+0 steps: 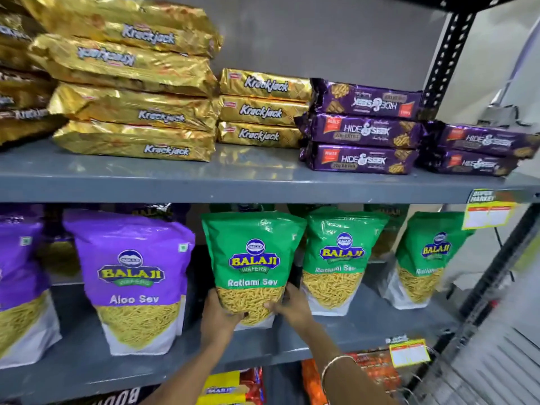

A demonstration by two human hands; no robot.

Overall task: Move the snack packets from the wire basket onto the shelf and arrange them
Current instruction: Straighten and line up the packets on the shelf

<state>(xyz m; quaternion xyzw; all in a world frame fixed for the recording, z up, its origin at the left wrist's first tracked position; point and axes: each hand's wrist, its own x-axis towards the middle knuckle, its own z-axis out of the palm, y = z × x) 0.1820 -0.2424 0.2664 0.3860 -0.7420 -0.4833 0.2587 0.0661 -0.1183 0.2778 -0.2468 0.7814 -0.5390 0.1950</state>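
Note:
A green Ratlami Sev packet (252, 258) stands upright on the middle grey shelf (365, 331), between a purple Aloo Sev packet (131, 276) and two more green packets (336, 258). My left hand (217, 318) grips its lower left corner. My right hand (292, 306) holds its lower right edge; a bangle shows on that wrist. Part of a wire basket (432, 384) shows at the bottom right; its contents are hidden.
The upper shelf (263, 182) carries stacks of gold Krackjack packs (137, 83) and purple Hide & Seek packs (365, 130). More packets fill the lowest shelf (233, 387). A black slotted upright (444, 62) and yellow price tags (488, 213) stand at the right.

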